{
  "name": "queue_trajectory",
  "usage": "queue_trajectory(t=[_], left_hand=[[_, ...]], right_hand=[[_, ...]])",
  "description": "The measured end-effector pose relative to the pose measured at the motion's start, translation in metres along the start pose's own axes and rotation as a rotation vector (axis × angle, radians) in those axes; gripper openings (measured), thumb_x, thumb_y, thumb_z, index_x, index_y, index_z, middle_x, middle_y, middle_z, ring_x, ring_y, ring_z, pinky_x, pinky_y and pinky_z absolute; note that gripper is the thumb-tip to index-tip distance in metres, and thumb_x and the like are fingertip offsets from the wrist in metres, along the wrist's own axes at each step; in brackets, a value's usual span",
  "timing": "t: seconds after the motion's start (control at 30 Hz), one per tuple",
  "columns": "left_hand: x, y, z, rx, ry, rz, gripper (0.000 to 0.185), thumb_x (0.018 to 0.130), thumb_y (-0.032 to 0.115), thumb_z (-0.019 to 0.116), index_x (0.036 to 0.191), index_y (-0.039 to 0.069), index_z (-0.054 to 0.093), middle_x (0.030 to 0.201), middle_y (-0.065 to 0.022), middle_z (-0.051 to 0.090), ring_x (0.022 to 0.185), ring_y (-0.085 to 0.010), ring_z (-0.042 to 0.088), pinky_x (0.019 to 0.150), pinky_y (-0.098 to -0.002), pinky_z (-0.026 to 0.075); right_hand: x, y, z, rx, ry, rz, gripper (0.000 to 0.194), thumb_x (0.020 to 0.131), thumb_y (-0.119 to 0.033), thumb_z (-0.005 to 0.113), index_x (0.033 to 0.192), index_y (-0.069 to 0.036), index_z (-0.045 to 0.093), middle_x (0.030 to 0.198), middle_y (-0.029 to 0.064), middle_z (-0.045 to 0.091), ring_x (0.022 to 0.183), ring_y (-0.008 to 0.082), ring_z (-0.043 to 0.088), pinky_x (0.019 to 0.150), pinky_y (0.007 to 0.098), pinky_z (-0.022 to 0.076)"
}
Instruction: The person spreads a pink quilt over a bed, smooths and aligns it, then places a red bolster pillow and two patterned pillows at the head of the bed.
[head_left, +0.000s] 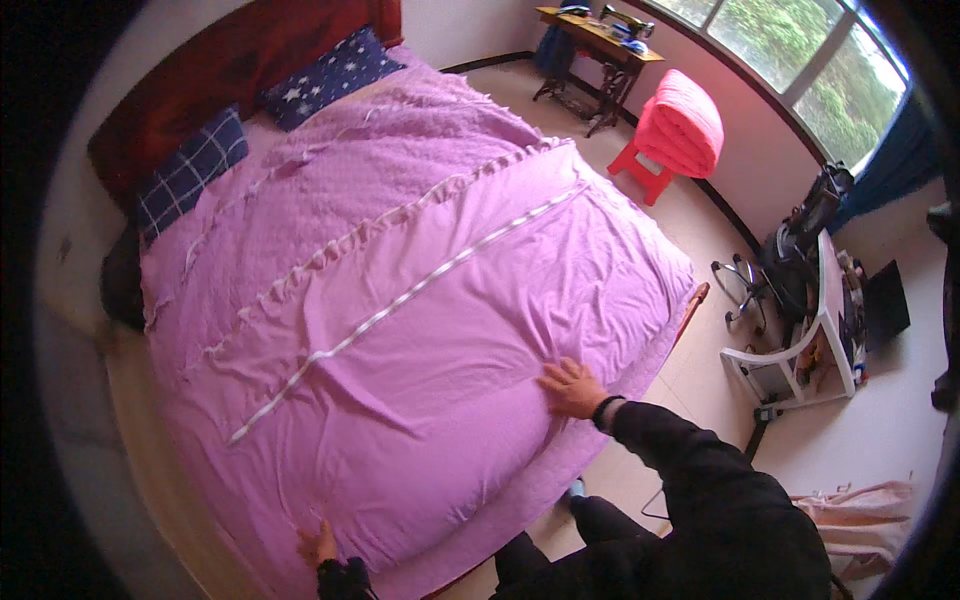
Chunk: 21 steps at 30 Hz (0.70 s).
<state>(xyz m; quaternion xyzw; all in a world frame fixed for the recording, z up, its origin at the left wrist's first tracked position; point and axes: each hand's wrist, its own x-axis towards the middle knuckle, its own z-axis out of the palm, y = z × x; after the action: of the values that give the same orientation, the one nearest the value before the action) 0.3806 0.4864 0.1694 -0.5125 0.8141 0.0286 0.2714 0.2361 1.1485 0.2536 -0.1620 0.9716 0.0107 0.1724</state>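
A pink-purple fabric cover (457, 352) lies wrinkled over the foot half of the bed, with a white zipper-like strip (409, 296) running diagonally across it. My right hand (574, 388) rests on this cover near the foot edge, fingers spread, palm down. At the bottom of the view, my left hand (318, 544) touches the cover near the bed's near corner. It is slightly blurred, and whether its fingers pinch the fabric is unclear. Behind a ruffled edge (360, 236), a purple bedspread (420, 150) reaches toward the pillows.
A star-print pillow (330, 79) and a checked pillow (196, 169) lie by the dark red headboard (202, 82). Beyond the bed stand a treadle sewing machine table (600, 37) and a red stool (643, 171) bearing a folded pink quilt (681, 124). A white desk (832, 322) stands right.
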Motion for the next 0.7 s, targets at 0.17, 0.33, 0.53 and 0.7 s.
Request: queue_trajectory(t=[0.17,0.33,0.53,0.7], left_hand=[[-0.068,-0.029,0.025,-0.159,-0.26,0.013,0.088,0.088,0.061,0.05,0.151,0.006,0.023,0.15,-0.0258,0.031,0.135,-0.0427,0.035,0.107,-0.0526,0.031],[-0.21,0.025,0.04,-0.757,-0.758,0.002,0.087,0.09,0.06,0.051,0.151,0.006,0.019,0.149,-0.0251,0.033,0.131,-0.043,0.04,0.099,-0.0559,0.04],[-0.429,0.208,0.072,-0.794,-1.015,0.419,0.083,0.094,0.057,0.05,0.151,0.007,0.016,0.139,-0.023,0.046,0.118,-0.0363,0.053,0.088,-0.0504,0.05],[-0.598,0.353,0.089,-0.707,-1.07,0.684,0.071,0.098,0.047,0.048,0.151,0.008,0.02,0.14,-0.0206,0.047,0.121,-0.0341,0.052,0.095,-0.0493,0.046]], right_hand=[[-0.103,0.113,0.022,0.136,-0.271,0.574,0.073,0.083,-0.055,0.063,0.145,-0.024,0.04,0.15,0.007,0.04,0.134,0.0439,0.036,0.102,0.0634,0.033],[-0.177,0.19,0.06,0.444,-0.517,0.451,0.063,0.088,-0.061,0.051,0.137,-0.021,0.053,0.13,0.0113,0.06,0.124,0.0352,0.052,0.102,0.0651,0.0306],[-0.315,0.315,0.064,0.75,-0.507,0.239,0.06,0.089,-0.055,0.057,0.134,-0.017,0.055,0.126,0.0145,0.061,0.12,0.0343,0.055,0.101,0.0576,0.0374],[-0.409,0.452,0.043,0.714,-0.278,0.497,0.055,0.087,-0.048,0.061,0.12,-0.004,0.063,0.112,0.0203,0.066,0.106,0.037,0.062,0.092,0.0438,0.0494]])
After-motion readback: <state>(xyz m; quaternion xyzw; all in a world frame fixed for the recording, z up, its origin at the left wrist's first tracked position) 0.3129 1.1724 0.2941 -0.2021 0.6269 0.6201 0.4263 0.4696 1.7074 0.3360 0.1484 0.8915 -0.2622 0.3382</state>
